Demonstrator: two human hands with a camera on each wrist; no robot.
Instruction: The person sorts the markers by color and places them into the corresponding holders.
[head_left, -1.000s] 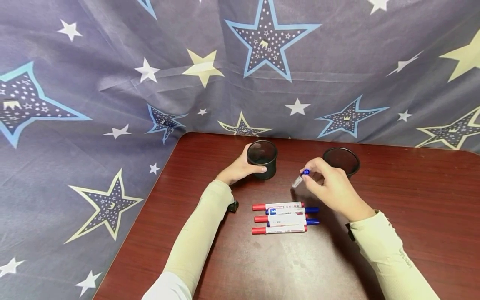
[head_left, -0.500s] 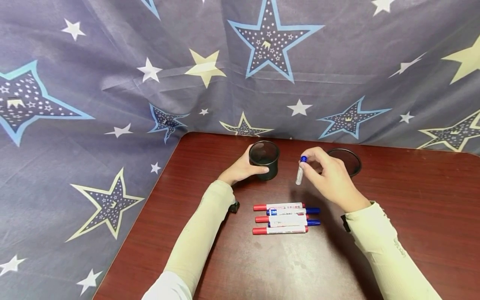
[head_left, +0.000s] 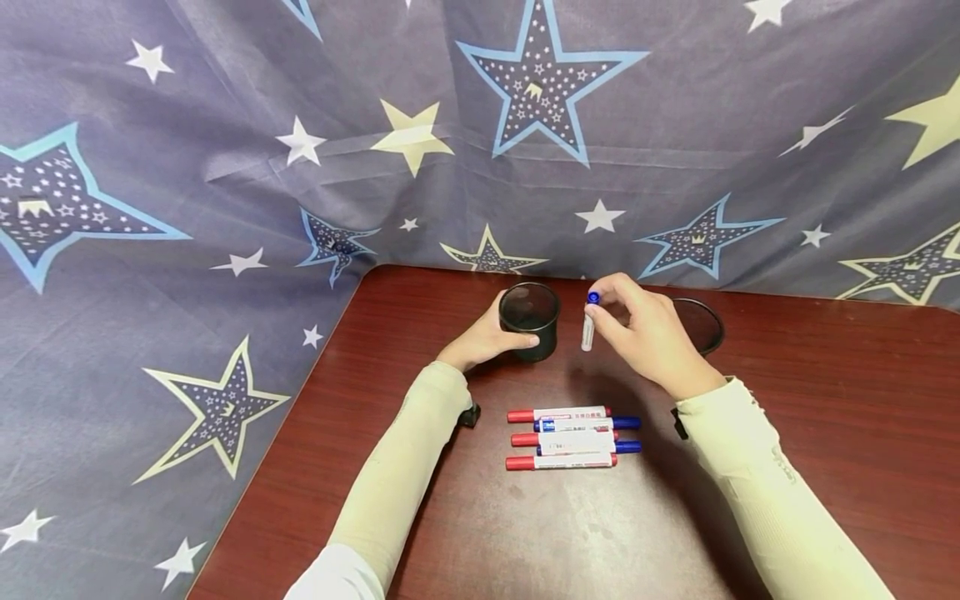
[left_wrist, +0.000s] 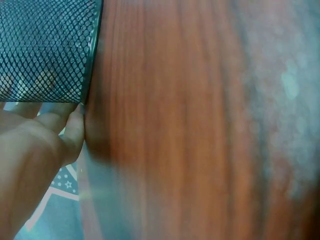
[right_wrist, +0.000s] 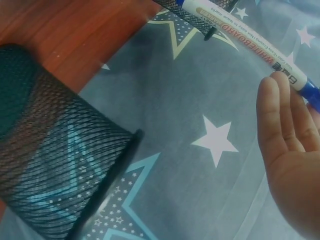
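Note:
My left hand (head_left: 482,338) holds a black mesh pen cup (head_left: 545,343) upright on the table, thumb across its near side. In the left wrist view, fingers lie along the mesh wall (left_wrist: 45,55). Between thumb and fingertips, my right hand (head_left: 651,335) pinches a blue-capped whiteboard marker (head_left: 587,332) near its cap. The marker hangs nearly upright above the table, just right of the cup and apart from it. In the right wrist view, print shows on its white barrel (right_wrist: 240,35). Several red and blue markers (head_left: 573,438) lie in a stack of rows nearer the body.
A second black mesh cup (head_left: 701,327) stands behind my right hand, partly hidden by it; its mesh also fills the left of the right wrist view. The brown table (head_left: 420,517) meets a star-patterned grey cloth (head_left: 360,75) at the back and left.
My right hand has carried the marker left and away from the body, nearer the held cup, and the marker has swung from slanted to nearly upright. The left hand stays on the cup.

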